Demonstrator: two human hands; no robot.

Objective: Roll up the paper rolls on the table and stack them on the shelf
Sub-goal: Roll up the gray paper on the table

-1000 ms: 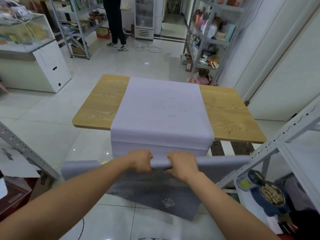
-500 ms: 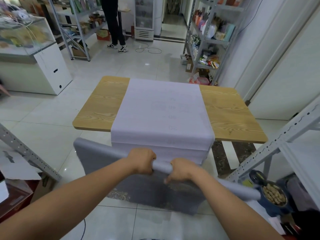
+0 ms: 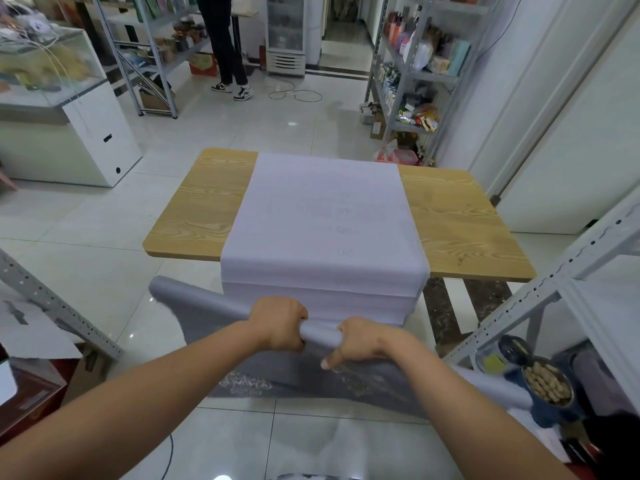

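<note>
I hold a long grey paper roll in the air in front of the wooden table. It slants from upper left to lower right, and a loose grey sheet with a pale ornament hangs below it. My left hand and my right hand both grip the roll near its middle, close together. Several white paper sheets lie stacked across the table and droop over its near edge. The roll's right end reaches the white metal shelf at right.
A blue can of peanuts stands on the shelf's lower level by the roll's right end. Another rack post slants at left above a cardboard box. A person stands far back by stocked shelves. A glass counter is at far left.
The roll has tilted from level to slanting, its left end up and its right end down toward the shelf. Both hands have kept their grip near its middle.
</note>
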